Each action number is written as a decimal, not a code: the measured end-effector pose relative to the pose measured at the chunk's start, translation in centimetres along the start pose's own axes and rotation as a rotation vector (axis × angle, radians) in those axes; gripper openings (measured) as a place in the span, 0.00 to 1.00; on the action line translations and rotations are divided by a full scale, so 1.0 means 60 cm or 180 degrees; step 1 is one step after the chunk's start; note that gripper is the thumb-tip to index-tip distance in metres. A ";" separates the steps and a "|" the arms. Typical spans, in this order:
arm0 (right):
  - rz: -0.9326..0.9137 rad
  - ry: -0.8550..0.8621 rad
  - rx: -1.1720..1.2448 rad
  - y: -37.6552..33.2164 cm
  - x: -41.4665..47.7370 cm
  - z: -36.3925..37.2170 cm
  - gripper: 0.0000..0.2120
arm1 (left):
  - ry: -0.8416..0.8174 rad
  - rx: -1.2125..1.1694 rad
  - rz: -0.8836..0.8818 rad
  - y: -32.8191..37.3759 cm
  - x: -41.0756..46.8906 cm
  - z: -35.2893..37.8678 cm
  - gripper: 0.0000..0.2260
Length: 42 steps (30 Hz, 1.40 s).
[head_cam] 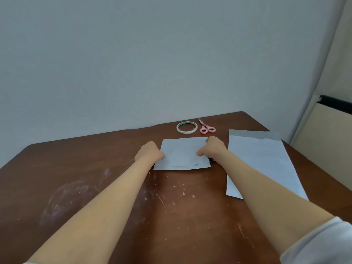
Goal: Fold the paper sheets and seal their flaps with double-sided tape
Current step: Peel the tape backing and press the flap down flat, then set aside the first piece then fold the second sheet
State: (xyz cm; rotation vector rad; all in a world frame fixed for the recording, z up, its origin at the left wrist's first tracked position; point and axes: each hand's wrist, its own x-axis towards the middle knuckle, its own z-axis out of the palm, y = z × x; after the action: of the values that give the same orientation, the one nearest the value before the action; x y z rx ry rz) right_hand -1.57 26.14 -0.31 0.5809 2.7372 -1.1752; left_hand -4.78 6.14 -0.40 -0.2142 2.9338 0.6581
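Note:
A folded white paper sheet (182, 153) lies flat on the brown table, its layers slightly offset along the near edge. My left hand (149, 152) rests on its left edge with fingers curled, pinching the paper. My right hand (212, 148) grips its right edge the same way. A roll of double-sided tape (186, 127) lies just beyond the sheet. More white paper sheets (259, 161) lie flat and unfolded to the right, partly under my right forearm.
Pink-handled scissors (206, 128) lie next to the tape roll near the far table edge. The scratched brown table (95, 187) meets a plain wall at the back. A beige panel (327, 141) stands beyond the table's right edge.

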 end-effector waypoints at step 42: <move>-0.1431 0.0326 -0.0611 -0.167 0.010 0.132 0.25 | 0.0344 0.0325 0.1104 -0.051 0.072 -0.042 0.26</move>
State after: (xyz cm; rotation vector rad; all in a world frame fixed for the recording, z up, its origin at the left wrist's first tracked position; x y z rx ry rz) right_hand -6.40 14.35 0.82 -0.0022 3.1234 -0.9529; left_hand -8.78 1.84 -0.04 0.2848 3.1285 0.5481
